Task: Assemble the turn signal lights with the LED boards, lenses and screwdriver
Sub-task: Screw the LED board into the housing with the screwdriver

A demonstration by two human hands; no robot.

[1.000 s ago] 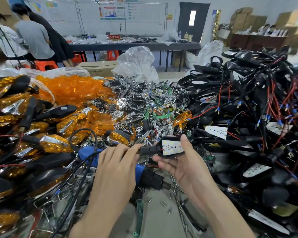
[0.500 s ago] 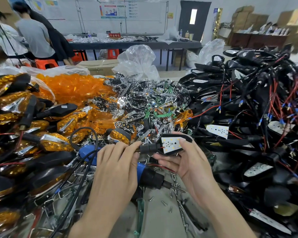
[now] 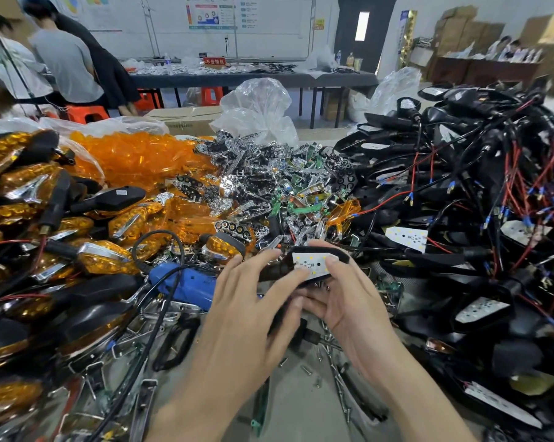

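Step, seemingly: seating board [image 3: 310, 260] in housing [image 3: 320, 249], gripped by your left hand [image 3: 253, 301] and right hand [image 3: 344, 303]; next likely needs a lens [image 3: 135, 154] at 10 o'clock.

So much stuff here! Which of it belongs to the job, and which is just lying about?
Job: lamp housing with LED board, held in left hand and right hand; blue screwdriver; orange lenses; loose screws.
Lying about: clear plastic bag; cardboard box; orange stools.
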